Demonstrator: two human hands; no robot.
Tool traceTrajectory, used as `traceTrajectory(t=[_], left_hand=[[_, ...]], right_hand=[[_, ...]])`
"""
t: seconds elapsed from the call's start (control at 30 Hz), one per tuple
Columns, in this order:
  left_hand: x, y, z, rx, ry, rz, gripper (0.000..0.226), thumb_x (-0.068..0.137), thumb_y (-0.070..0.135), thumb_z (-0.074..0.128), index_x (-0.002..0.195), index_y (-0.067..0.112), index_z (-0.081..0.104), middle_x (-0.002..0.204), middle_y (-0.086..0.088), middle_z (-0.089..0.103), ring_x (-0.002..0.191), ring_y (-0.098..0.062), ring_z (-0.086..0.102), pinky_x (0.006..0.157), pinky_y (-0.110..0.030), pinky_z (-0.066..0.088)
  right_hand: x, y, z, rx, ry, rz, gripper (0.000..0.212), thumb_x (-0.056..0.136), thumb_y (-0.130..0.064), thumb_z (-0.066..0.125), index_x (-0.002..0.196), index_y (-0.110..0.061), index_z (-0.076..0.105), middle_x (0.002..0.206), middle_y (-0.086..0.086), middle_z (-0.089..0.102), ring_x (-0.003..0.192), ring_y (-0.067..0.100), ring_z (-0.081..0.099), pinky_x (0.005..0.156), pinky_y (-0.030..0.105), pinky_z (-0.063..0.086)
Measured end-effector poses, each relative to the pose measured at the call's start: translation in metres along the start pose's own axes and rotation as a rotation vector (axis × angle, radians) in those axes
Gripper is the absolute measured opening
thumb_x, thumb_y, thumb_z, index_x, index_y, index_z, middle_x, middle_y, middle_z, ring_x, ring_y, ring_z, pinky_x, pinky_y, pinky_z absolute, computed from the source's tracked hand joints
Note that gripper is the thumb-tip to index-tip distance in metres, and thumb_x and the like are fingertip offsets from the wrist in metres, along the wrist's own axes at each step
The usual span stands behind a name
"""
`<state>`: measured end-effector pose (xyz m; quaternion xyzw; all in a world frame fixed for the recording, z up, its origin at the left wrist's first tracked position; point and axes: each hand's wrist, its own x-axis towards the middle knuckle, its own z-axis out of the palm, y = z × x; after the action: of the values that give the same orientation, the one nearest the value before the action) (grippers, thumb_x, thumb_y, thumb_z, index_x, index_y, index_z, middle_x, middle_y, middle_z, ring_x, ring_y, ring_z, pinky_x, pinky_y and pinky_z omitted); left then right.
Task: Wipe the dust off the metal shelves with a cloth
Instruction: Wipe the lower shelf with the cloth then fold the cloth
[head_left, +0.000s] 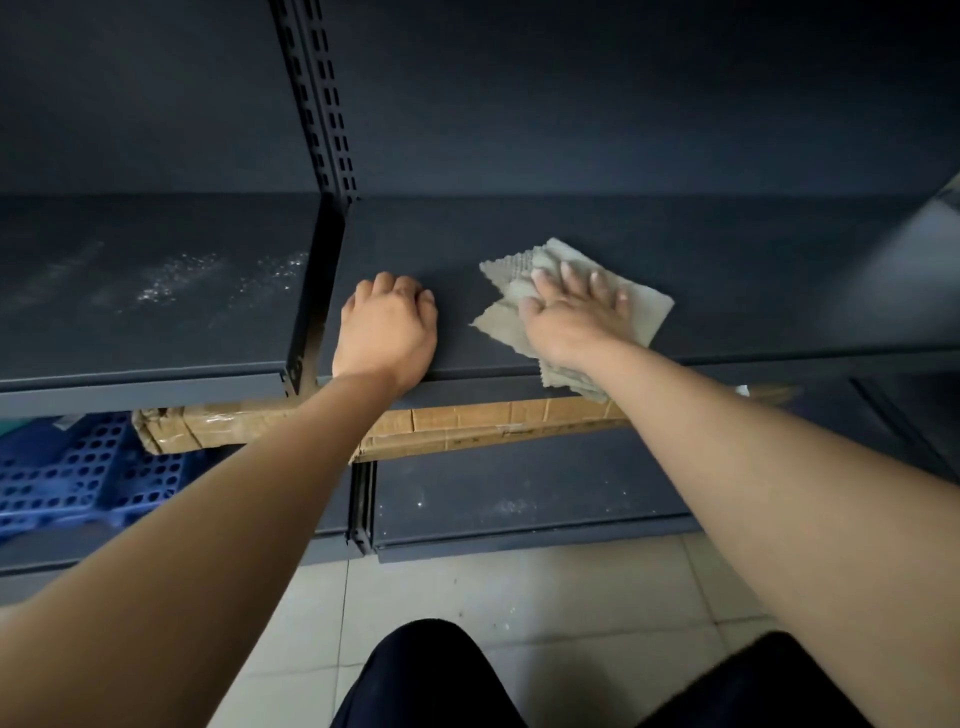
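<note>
Wiping step: right hand, fingers spread, pressed the cloth onto the shelf; left hand curled, empty; dusty left shelf probably next

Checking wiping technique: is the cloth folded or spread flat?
Folded: the cloth shows layered zigzag edges under the right hand.

A taped cardboard box is being kept lying flat just beside a blue perforated crate; pale floor tiles are being shown below, lightly speckled.
</note>
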<state>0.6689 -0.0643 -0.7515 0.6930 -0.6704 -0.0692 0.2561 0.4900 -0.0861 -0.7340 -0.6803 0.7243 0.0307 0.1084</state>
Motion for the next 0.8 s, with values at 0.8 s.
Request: traceTrajectory(t=[0.8], left_hand=[[0.003, -0.002, 0.002, -0.071, 0.141, -0.149, 0.026, 0.096, 0.017, 0.039, 0.105, 0.001, 0.056, 0.108, -0.018, 0.055, 0.107, -0.031, 0.048, 0.090, -0.031, 0.033]], right_hand=[[0.072, -0.086, 0.002, -0.029, -0.008, -0.431, 0.054, 0.098, -0.041, 0.015, 0.151, -0.035, 0.006, 0.161, -0.002, -0.005, 0.147, 0.027, -0.009, 0.116, 0.049, -0.012]])
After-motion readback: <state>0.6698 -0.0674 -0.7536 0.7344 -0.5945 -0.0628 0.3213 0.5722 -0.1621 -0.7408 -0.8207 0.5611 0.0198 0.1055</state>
